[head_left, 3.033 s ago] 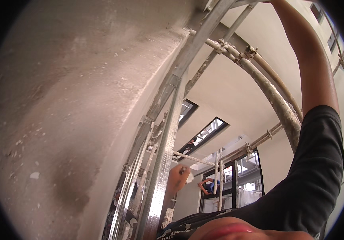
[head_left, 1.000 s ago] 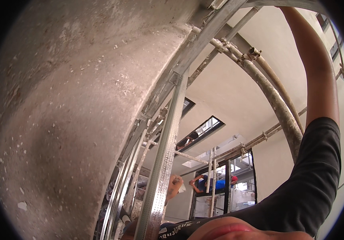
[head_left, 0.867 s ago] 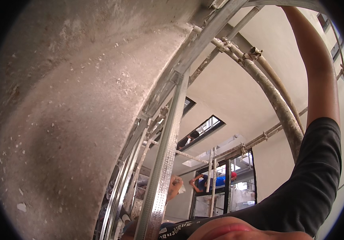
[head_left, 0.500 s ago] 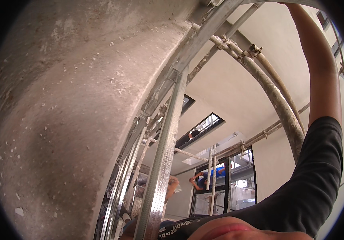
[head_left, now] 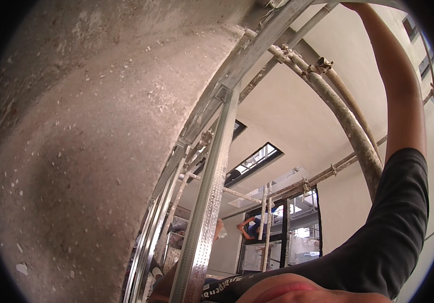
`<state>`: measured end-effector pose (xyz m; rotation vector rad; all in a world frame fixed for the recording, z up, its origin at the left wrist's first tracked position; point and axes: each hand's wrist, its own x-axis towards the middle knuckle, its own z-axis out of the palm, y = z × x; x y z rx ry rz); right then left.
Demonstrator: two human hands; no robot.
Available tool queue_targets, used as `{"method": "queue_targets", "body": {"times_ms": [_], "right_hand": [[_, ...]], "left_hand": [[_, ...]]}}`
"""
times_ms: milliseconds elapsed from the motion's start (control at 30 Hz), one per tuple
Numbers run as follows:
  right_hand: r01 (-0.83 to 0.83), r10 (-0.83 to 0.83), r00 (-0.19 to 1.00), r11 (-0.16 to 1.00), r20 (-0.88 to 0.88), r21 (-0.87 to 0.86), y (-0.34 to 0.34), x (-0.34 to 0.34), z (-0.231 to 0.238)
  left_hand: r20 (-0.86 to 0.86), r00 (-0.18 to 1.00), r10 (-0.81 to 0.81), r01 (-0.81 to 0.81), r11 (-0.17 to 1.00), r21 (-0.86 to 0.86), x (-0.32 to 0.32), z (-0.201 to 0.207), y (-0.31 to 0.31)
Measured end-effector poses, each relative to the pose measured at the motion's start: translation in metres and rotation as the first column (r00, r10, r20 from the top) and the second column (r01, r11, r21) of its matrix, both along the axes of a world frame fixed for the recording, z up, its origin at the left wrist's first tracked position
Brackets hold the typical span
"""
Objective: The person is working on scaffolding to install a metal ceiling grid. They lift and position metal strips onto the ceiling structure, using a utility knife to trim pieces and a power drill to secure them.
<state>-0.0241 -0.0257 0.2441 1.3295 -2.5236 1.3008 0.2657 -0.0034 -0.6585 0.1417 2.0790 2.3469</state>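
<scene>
My right arm, in a dark short sleeve, stretches up along the right side. Only the base of my right hand (head_left: 356, 6) shows at the top edge, by a pale metal rail; its fingers are out of sight. My left hand does not show. A perforated metal stud (head_left: 208, 202) stands upright close in front of me, meeting a long metal channel (head_left: 257, 50) that slants up to the right. Bare skin (head_left: 169, 283) shows behind the stud's foot; whose it is I cannot tell.
A rough, speckled concrete surface (head_left: 91, 141) fills the left. Scaffold poles (head_left: 340, 103) with clamps cross the right. More metal studs (head_left: 149, 247) stand at lower left. A person (head_left: 250, 227) is near a dark-framed window (head_left: 303, 227); a narrow opening (head_left: 257, 162) lies above.
My raised right arm has shifted slightly left. The person near the window has less of the body showing, and the figure in the narrow opening has sunk lower.
</scene>
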Motion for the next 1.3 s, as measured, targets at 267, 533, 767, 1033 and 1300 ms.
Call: {"method": "queue_targets", "body": {"times_ms": [267, 533, 767, 1033, 1300], "right_hand": [[0.077, -0.077, 0.996, 0.997, 0.032, 0.023, 0.031, -0.002, -0.011], [0.097, -0.098, 0.994, 0.995, 0.042, 0.039, 0.029, 0.004, -0.006], [0.171, -0.176, 0.982, 0.983, 0.072, 0.068, 0.056, 0.004, -0.016], [0.107, -0.109, 0.991, 0.993, 0.073, 0.040, 0.036, -0.002, -0.012], [0.124, -0.127, 0.989, 0.991, 0.073, 0.047, 0.052, -0.004, -0.013]], "left_hand": [[-0.065, 0.959, -0.277, 0.285, 0.930, 0.234, -0.029, 0.195, -0.001], [-0.497, 0.865, 0.061, 0.227, 0.837, 0.498, -0.132, 0.445, -0.015], [-0.472, 0.870, 0.141, 0.368, 0.450, 0.814, -0.201, 0.566, 0.001], [-0.722, 0.680, -0.129, 0.712, -0.117, 0.692, -0.281, 0.667, -0.013], [-0.862, 0.500, -0.080, 0.729, -0.498, 0.469, -0.292, 0.717, -0.018]]}}
